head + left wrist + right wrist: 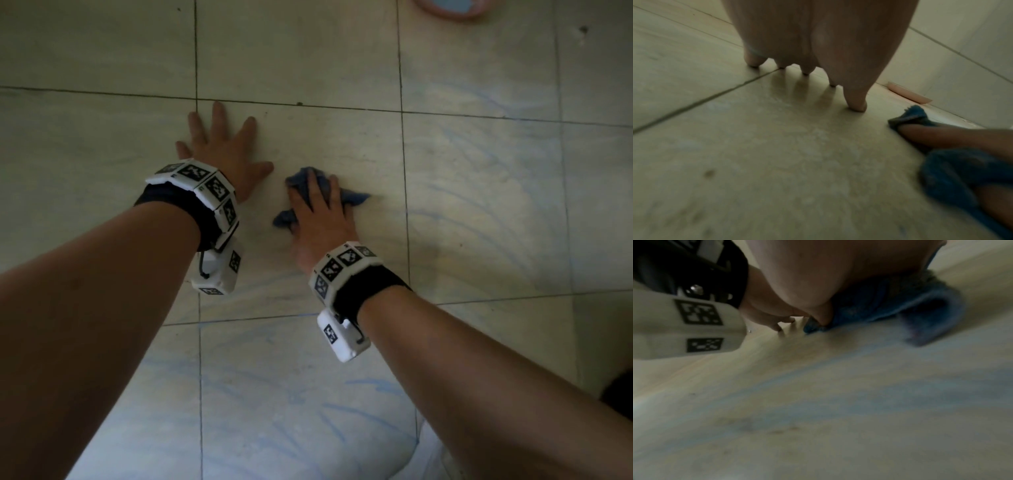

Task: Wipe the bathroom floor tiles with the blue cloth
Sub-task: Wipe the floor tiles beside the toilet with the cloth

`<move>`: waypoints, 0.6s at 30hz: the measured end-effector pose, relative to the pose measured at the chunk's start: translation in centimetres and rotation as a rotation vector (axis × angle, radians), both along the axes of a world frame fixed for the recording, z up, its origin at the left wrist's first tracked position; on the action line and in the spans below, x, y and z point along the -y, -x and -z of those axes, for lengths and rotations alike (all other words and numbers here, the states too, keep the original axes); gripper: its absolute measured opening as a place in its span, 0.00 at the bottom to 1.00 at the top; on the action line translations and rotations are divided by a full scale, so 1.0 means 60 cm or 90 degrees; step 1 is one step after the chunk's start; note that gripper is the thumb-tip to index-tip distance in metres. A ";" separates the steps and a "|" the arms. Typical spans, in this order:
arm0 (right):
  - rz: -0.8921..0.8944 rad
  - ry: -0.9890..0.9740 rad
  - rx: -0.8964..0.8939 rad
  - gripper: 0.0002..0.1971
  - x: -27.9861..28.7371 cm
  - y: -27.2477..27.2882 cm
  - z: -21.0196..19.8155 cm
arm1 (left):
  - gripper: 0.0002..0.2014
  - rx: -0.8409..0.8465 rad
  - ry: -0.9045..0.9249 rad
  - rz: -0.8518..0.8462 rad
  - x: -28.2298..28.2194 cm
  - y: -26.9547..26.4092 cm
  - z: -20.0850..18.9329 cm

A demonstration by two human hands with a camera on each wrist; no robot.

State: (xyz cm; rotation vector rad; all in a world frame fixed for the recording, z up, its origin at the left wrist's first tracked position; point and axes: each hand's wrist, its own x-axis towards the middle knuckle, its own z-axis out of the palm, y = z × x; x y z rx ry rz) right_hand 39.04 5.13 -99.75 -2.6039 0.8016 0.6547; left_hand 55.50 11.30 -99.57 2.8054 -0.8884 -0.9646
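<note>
The crumpled blue cloth [356, 198] lies on the beige floor tiles [479, 171] near the middle of the head view. My right hand [318, 212] presses down on it with its fingers spread over the top, and cloth sticks out past the fingertips and beside the thumb. The right wrist view shows the cloth [890, 305] bunched under the palm [828, 272]. Just to its left, my left hand [219, 147] lies flat on the tile with fingers spread and holds nothing. From the left wrist view its fingertips [856, 107] touch the floor, with the cloth [953, 170] to the right.
A pink basin [448, 8] with blue contents sits at the top edge, beside the wall [962, 32]. Faint bluish wipe streaks [462, 205] mark the tiles to the right and near me. Dark grout lines [197, 51] cross the floor.
</note>
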 end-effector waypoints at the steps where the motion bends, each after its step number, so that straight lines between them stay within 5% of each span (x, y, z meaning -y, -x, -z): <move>1: 0.011 0.009 0.007 0.31 0.020 0.013 0.003 | 0.37 -0.002 0.000 0.000 -0.001 0.000 -0.001; 10: 0.289 0.069 -0.007 0.31 0.158 0.066 0.000 | 0.38 -0.019 -0.013 -0.032 0.011 0.004 -0.003; 18: 0.090 0.038 0.015 0.32 0.085 0.033 0.005 | 0.38 0.023 0.037 -0.035 0.062 0.045 0.003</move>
